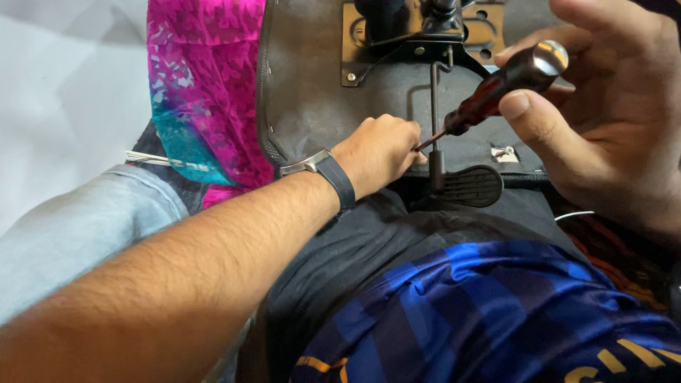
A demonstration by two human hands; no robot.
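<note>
The right hand is gripping the screwdriver (red-black handle). The left hand, fisted, is pinching its tip against the seat underside.

Dim, warm indoor light; glare on the screwdriver cap (near forearm softly blurred).

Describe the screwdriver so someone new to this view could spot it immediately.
Start at the grey padded underside of the chair seat with its black metal plate at the top. Just right of the plate's lever rod, the right hand holds the screwdriver. Its dark red-and-black handle with a shiny silver end cap sets it apart; its thin shaft slants down to the left hand.
</note>
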